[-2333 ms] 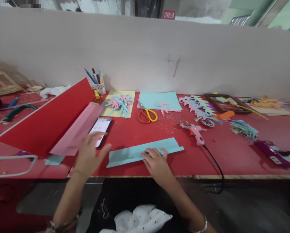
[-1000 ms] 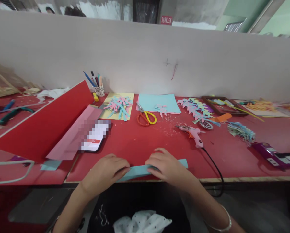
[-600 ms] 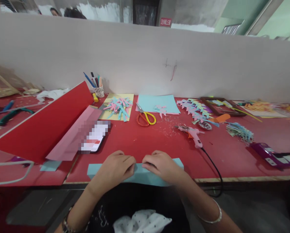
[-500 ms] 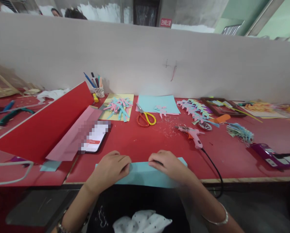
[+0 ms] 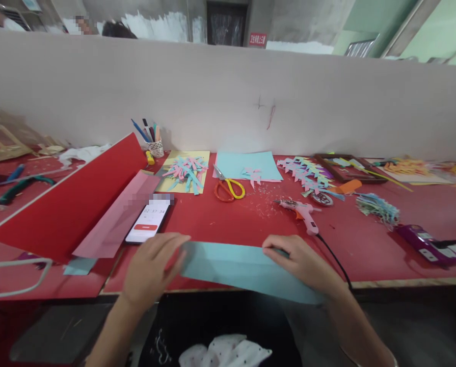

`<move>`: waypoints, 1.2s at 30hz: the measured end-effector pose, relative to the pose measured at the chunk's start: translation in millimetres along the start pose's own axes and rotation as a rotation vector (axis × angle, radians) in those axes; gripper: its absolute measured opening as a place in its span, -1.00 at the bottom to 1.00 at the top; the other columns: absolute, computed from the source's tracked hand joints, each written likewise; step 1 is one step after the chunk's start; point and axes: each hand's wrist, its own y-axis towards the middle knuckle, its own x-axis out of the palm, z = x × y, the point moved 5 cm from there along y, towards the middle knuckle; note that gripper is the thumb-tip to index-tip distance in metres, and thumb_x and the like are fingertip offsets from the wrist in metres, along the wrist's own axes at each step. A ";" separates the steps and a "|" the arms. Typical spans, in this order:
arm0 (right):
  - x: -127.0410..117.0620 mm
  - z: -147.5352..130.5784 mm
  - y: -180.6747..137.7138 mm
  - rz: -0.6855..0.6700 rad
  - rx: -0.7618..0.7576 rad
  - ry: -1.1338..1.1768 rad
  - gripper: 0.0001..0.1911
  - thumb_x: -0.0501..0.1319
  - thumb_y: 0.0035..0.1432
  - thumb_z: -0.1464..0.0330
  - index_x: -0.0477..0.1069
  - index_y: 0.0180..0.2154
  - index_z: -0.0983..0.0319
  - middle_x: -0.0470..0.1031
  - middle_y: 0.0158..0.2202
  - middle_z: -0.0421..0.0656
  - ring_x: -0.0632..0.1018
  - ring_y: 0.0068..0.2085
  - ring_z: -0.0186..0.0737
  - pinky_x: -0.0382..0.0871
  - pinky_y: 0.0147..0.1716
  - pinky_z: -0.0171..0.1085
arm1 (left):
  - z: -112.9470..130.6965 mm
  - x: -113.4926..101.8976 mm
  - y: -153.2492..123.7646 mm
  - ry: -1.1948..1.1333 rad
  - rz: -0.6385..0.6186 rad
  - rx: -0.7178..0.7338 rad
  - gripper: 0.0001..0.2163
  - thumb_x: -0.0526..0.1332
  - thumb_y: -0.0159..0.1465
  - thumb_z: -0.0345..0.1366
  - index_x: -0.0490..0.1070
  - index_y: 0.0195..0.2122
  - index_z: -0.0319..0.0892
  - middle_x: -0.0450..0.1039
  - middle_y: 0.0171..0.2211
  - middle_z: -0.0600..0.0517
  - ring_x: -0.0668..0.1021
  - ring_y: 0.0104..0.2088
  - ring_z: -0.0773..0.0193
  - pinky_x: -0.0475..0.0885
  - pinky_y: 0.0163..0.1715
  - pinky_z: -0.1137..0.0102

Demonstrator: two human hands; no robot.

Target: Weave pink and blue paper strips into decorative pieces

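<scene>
Passage: table [image 5: 208, 221] between strip [image 5: 223, 261] and scissors [image 5: 228, 181], from phone [image 5: 148, 220] across to glue gun [image 5: 304, 211] | Left block: phone, then slanted board [image 5: 78, 196] | Right block: glue gun, cord [image 5: 331, 256] beside right hand [image 5: 304, 261] | Rear block: partition [image 5: 197, 97]

Along the back edge of the table [image 5: 212, 219], below the pale partition [image 5: 197, 92], we see a patterned cup [image 5: 156, 149] of pens [image 5: 146, 130] and a brown frame [image 5: 370, 179]. Nearer the front edge, we find a phone [image 5: 150, 219] and a purple device [image 5: 428, 246].
</scene>
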 end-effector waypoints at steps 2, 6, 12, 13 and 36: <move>13.4 -14.4 6.2 -0.016 -0.078 -0.090 -0.77 0.01 0.16 0.32 0.37 -0.42 0.25 0.47 -0.47 -0.20 0.42 -0.44 -0.36 0.18 -0.42 -0.40 | 26.8 3.0 10.6 -0.061 -0.030 0.079 -0.77 -0.07 0.25 -0.28 0.32 -0.18 -0.15 0.46 -0.30 0.00 0.47 -0.28 0.29 0.32 -0.27 0.41; 34.6 -29.8 17.9 -0.031 -0.187 -0.210 -0.78 0.02 0.16 0.32 0.40 -0.39 0.23 0.49 -0.48 -0.19 0.42 -0.44 -0.35 0.17 -0.40 -0.38 | 52.6 17.6 20.5 -0.152 -0.175 0.120 -0.77 -0.06 0.25 -0.27 0.37 -0.34 -0.16 0.45 -0.41 0.03 0.45 -0.37 0.29 0.28 -0.25 0.34; 16.7 -13.1 13.7 -0.007 -0.170 -0.112 -0.71 0.01 0.16 0.26 0.40 -0.47 0.23 0.48 -0.50 -0.19 0.43 -0.43 -0.35 0.19 -0.41 -0.39 | 34.5 25.2 12.6 -0.326 -0.351 0.083 -0.66 -0.13 0.29 -0.30 0.32 -0.54 -0.17 0.39 -0.62 0.15 0.37 -0.59 0.41 0.25 -0.40 0.43; 8.8 -8.4 10.0 0.011 -0.149 -0.076 -0.69 0.00 0.16 0.24 0.40 -0.48 0.24 0.48 -0.51 -0.18 0.44 -0.44 -0.35 0.19 -0.43 -0.39 | 29.9 24.4 11.4 -0.341 -0.374 0.062 -0.66 -0.12 0.29 -0.28 0.33 -0.54 -0.17 0.40 -0.61 0.15 0.37 -0.59 0.41 0.24 -0.42 0.44; 11.2 -14.3 18.1 0.107 -0.186 0.713 -0.45 0.14 -0.05 0.03 0.22 -0.05 0.16 0.35 -0.04 -0.08 0.38 -0.02 -0.16 0.30 -0.08 -0.18 | 23.9 73.9 24.0 -1.170 -0.352 -0.616 -0.72 -0.07 0.18 -0.08 0.11 -0.56 -0.15 0.10 -0.58 0.16 0.22 -0.54 0.42 0.24 -0.48 0.50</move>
